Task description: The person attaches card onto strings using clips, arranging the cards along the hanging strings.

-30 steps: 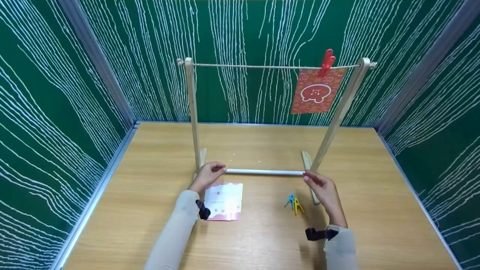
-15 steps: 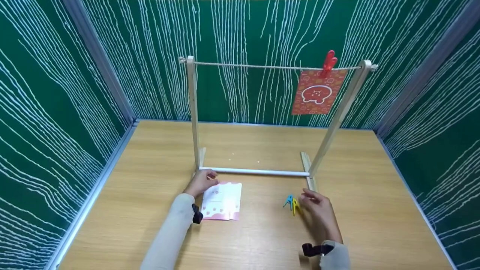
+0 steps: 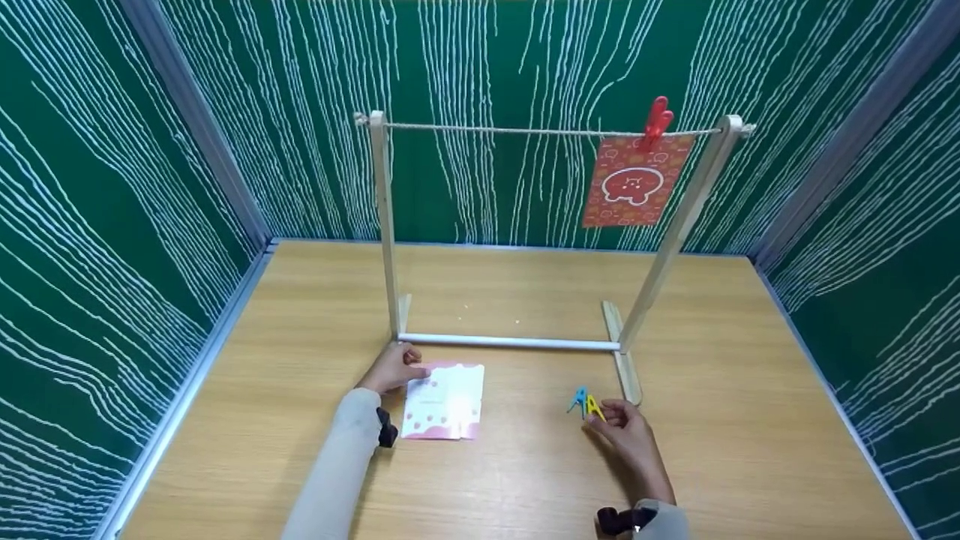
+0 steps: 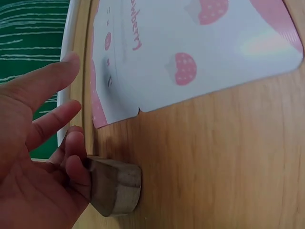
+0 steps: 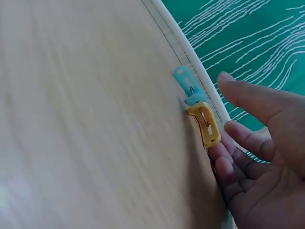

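A pink and white strawberry card (image 3: pixel 444 401) (image 4: pixel 190 52) lies flat on the table in front of the wooden rack (image 3: pixel 382 225). My left hand (image 3: pixel 394 367) (image 4: pixel 71 86) sits at the card's upper left corner with fingers extended, beside the rack's wooden foot (image 4: pixel 114 191), and holds nothing. A yellow clip (image 3: pixel 595 407) (image 5: pixel 207 125) and a blue clip (image 3: pixel 577 399) (image 5: pixel 187 85) lie together on the table. My right hand (image 3: pixel 619 426) (image 5: pixel 238 114) is spread just behind them, its fingertips at the yellow clip and thumb apart.
A string (image 3: pixel 525 132) runs across the rack's top; a red clip (image 3: pixel 655 122) pins a red card (image 3: pixel 636 180) at its right end. A white bar (image 3: pixel 510 343) joins the rack's feet. Green walls (image 3: pixel 112 187) enclose the wooden table (image 3: pixel 300 300).
Both hands left the white base bar and drew back toward me. The left went to the pink card's corner, the right to the two clips.
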A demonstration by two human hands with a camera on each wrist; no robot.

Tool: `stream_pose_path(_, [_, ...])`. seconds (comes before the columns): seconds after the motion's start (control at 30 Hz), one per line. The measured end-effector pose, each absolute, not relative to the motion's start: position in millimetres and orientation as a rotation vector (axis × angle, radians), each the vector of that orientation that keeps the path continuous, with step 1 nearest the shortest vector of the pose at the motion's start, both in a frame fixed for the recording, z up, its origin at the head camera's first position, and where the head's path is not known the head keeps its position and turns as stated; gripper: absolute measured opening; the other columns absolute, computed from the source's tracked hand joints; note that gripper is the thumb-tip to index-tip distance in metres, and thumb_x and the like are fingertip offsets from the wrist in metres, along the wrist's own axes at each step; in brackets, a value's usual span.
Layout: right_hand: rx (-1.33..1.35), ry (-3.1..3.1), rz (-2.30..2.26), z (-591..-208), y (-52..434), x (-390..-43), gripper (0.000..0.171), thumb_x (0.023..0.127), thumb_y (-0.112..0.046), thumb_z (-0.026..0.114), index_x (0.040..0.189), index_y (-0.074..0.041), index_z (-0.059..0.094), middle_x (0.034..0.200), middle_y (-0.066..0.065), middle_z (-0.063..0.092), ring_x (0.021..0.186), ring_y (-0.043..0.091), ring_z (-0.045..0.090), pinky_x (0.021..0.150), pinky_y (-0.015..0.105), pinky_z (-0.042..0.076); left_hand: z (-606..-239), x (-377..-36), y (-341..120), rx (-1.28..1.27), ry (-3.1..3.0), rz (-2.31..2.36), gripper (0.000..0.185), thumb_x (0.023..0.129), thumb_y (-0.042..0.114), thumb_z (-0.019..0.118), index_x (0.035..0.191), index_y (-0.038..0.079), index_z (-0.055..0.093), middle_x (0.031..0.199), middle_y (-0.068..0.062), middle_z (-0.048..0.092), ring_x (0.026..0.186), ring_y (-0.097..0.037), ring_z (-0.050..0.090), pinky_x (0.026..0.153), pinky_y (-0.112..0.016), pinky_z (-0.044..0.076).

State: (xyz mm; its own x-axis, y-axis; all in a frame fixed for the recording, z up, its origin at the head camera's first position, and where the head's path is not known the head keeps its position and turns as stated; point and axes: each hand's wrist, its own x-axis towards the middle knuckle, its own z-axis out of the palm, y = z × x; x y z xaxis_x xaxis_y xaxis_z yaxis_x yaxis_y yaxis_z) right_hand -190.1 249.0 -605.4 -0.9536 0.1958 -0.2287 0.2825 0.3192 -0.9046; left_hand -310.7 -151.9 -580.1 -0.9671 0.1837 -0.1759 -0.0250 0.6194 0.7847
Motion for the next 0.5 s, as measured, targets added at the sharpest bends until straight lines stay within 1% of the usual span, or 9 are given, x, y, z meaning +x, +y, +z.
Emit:
stream_pose_path(0.03, [0.457,2.488,-1.721,-606.7,247.9,-190.1,0.053,0.083,-0.02,0.074,0.124,0.004,0.051,0.108,0.013,0.058,0.092,0.017,0.053,0.081,0.025,0.044,-580.8,-311.8,-153.1,0.12,2.598,1.266,0.033,0.079,0.015,0.078,0.103,-0.002,0.062,0.096,-0.01,0.057,0.067,-0.015,0.049,0.055,-0.026,0.042])
stream_pose_path(0.1, [0.455,2.501,-1.698,-609.4,246.2,-190.1,0.055,0.081,-0.02,0.076,0.124,0.003,0.05,0.107,0.012,0.056,0.092,0.017,0.051,0.08,0.025,0.043,-581.3,-313.6,-155.2,0.107,2.592,1.258,0.032,0.078,0.014,0.078,0.1,-0.001,0.061,0.089,-0.006,0.053,0.064,-0.013,0.046,0.052,-0.024,0.04])
stream_pose_path(0.2, [0.449,2.526,-1.664,-613.7,245.1,-191.0,0.056,0.079,-0.019,0.078,0.124,0.002,0.051,0.106,0.011,0.054,0.092,0.018,0.048,0.078,0.025,0.041,-580.5,-315.7,-156.8,0.118,2.584,1.251,0.028,0.077,0.011,0.078,0.095,-0.001,0.06,0.081,-0.001,0.048,0.062,-0.012,0.044,0.051,-0.023,0.037])
stream_pose_path(0.27, [0.436,2.542,-1.648,-615.4,245.0,-191.9,0.057,0.078,-0.018,0.079,0.124,0.002,0.051,0.106,0.011,0.053,0.092,0.019,0.047,0.077,0.025,0.041,-579.6,-315.5,-156.5,0.115,2.583,1.243,0.029,0.075,0.01,0.08,0.093,0.0,0.06,0.08,0.0,0.047,0.061,-0.012,0.044,0.05,-0.023,0.037])
stream_pose_path(0.33, [0.429,2.55,-1.637,-616.7,245.5,-193.3,0.058,0.078,-0.019,0.079,0.124,0.002,0.052,0.106,0.011,0.051,0.093,0.02,0.047,0.077,0.026,0.04,-578.2,-314.9,-155.2,0.091,2.576,1.227,0.031,0.074,0.01,0.081,0.093,0.0,0.059,0.083,-0.002,0.047,0.06,-0.012,0.044,0.05,-0.024,0.037])
stream_pose_path(0.5, [0.44,2.557,-1.595,-616.5,246.5,-195.4,0.059,0.079,-0.019,0.078,0.126,0.001,0.05,0.108,0.012,0.05,0.096,0.022,0.046,0.078,0.028,0.039,-575.9,-309.1,-150.6,0.004,2.555,1.186,0.039,0.074,0.012,0.082,0.101,0.002,0.055,0.101,-0.009,0.045,0.064,-0.014,0.046,0.054,-0.024,0.039])
